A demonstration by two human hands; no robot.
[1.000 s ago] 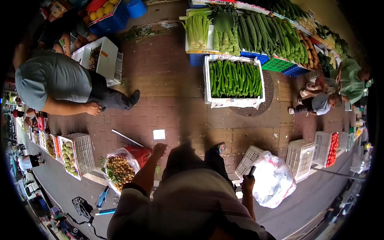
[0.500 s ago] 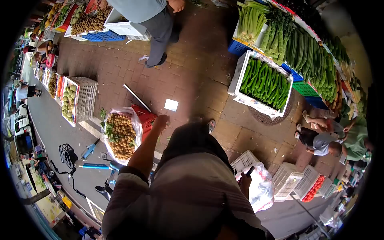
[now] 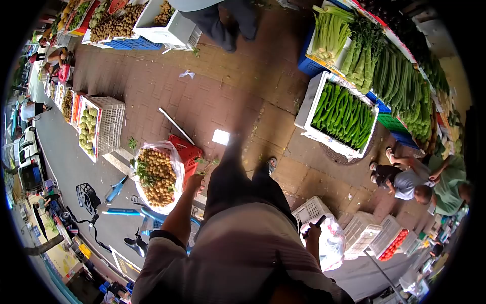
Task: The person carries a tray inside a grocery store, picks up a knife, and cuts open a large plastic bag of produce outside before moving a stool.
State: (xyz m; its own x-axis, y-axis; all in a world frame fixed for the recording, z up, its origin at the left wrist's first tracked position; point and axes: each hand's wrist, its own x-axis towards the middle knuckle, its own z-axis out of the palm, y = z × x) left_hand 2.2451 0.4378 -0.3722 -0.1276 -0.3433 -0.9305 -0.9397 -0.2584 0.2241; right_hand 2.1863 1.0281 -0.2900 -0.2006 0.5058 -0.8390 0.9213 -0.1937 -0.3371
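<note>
Just left of the left hand (image 3: 194, 183), note the bagged brown fruit (image 3: 159, 176) — well apart from the right hand (image 3: 313, 232), closed around a dark handheld object (image 3: 321, 220). Cannot discern left grip's closure.

From here I log round tan-brown fruit (image 3: 159, 177), white plastic bag (image 3: 179, 169), red plastic crate (image 3: 188, 152), long green peppers (image 3: 344, 116), reddish-brown brick-patterned paving (image 3: 207, 96).

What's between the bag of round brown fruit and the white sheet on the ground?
In the head view, the red crate lies between the bag and the white sheet, with paving beyond it.
</note>
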